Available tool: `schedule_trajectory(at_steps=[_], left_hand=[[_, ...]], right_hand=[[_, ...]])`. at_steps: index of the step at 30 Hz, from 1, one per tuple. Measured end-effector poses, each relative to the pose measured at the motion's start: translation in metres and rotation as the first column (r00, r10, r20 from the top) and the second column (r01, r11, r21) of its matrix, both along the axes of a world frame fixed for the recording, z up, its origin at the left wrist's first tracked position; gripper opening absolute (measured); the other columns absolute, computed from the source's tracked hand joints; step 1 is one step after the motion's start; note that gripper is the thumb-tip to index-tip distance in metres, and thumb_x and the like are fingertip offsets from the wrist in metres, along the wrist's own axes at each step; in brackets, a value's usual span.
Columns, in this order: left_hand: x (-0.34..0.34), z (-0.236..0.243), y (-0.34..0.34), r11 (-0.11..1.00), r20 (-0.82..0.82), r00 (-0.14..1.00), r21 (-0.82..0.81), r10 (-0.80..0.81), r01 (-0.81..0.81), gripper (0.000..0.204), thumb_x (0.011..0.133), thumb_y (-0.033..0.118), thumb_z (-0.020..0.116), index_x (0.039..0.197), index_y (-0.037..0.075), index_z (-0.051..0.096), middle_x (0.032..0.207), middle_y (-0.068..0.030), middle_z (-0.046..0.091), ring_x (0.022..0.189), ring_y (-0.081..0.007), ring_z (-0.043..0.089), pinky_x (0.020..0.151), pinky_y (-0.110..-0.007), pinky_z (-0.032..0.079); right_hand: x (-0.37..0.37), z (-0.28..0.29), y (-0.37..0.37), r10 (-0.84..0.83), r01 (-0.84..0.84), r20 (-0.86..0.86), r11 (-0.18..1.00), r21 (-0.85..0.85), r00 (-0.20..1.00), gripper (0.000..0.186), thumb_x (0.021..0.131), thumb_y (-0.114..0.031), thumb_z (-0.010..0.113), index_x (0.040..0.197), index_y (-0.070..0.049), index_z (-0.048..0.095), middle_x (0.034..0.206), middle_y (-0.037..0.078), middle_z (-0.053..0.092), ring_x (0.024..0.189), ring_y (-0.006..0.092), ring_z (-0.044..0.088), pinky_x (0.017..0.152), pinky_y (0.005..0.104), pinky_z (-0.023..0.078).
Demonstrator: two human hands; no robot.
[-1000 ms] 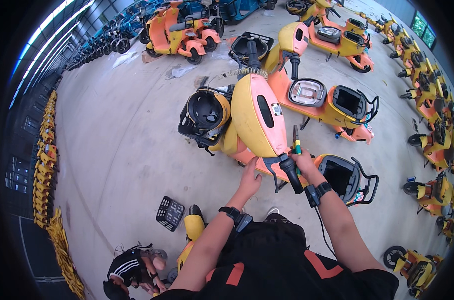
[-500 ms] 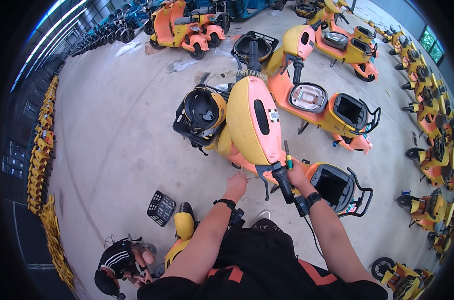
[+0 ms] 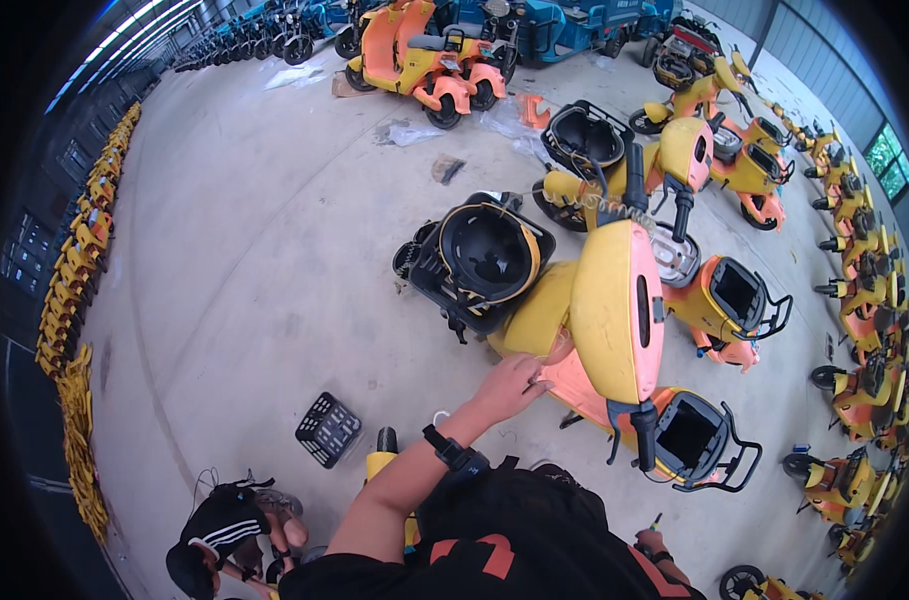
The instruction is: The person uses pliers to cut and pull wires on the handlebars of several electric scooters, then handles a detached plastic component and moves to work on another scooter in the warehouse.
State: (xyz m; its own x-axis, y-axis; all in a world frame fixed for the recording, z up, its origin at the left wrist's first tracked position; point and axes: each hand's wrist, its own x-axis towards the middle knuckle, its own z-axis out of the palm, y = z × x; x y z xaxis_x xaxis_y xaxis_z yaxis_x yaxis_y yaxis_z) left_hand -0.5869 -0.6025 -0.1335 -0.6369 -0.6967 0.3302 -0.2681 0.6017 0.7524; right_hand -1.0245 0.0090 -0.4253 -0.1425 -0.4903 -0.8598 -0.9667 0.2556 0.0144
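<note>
A yellow and pink electric scooter (image 3: 614,320) stands in front of me, with a yellow-rimmed black helmet (image 3: 489,255) upturned in its black front basket (image 3: 429,272). My left hand (image 3: 509,388) is closed at the lower front panel, its fingers curled against the pink edge. What they pinch, if anything, is hidden. Low at the right, beside my body, my right hand (image 3: 654,543) is closed round a screwdriver (image 3: 657,521) with little of it showing. Behind the handlebar, the scooter's seat compartment (image 3: 689,435) lies uncovered.
A second scooter (image 3: 724,300) stands close on the right. A black plastic crate (image 3: 328,430) sits on the floor at left, near a crouching person (image 3: 229,530). Rows of scooters (image 3: 859,290) line the right side; yellow parts (image 3: 79,430) are piled along the left.
My right hand has drawn back from the scooter to low beside my body, screwdriver still in it. My left hand has moved up to the front panel. The view has shifted left.
</note>
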Motion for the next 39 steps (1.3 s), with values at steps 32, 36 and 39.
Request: schedule_trajectory(at_steps=[32, 36, 39], left_hand=[[-0.062, -0.183, 0.007, 0.538, 0.583, 0.258, 0.376, -0.770, 0.755, 0.026, 0.088, 0.015, 0.049, 0.104, 0.004, 0.068, 0.105, -0.0185, 0.069, 0.101, -0.0349, 0.066, 0.090, -0.044, 0.051], [-0.081, -0.161, 0.017, 0.523, 0.488, 0.338, 0.313, -0.805, 0.793, 0.024, 0.089, 0.015, 0.048, 0.088, 0.005, 0.070, 0.095, -0.0131, 0.072, 0.093, -0.0337, 0.068, 0.077, -0.045, 0.053], [-0.052, -0.227, 0.040, 0.542, 0.325, 0.463, 0.218, -0.825, 0.812, 0.021, 0.089, 0.013, 0.047, 0.097, 0.001, 0.062, 0.091, -0.0180, 0.069, 0.087, -0.0384, 0.067, 0.074, -0.048, 0.052]], right_hand=[[0.323, 0.339, -0.425, -0.486, 0.740, 0.559, 0.409, -0.534, 0.672, 0.049, 0.079, -0.014, 0.071, 0.121, 0.001, 0.051, 0.132, 0.023, 0.049, 0.124, 0.0378, 0.048, 0.105, 0.0419, 0.039], [0.288, 0.278, -0.496, -0.472, 0.706, 0.525, 0.471, -0.529, 0.708, 0.059, 0.081, -0.024, 0.071, 0.127, 0.006, 0.048, 0.148, 0.028, 0.034, 0.139, 0.0414, 0.033, 0.114, 0.0441, 0.028], [0.291, 0.261, -0.555, -0.363, 0.733, 0.648, 0.465, -0.496, 0.669, 0.062, 0.083, -0.024, 0.069, 0.133, 0.003, 0.046, 0.142, 0.026, 0.041, 0.133, 0.0402, 0.040, 0.111, 0.0416, 0.034]])
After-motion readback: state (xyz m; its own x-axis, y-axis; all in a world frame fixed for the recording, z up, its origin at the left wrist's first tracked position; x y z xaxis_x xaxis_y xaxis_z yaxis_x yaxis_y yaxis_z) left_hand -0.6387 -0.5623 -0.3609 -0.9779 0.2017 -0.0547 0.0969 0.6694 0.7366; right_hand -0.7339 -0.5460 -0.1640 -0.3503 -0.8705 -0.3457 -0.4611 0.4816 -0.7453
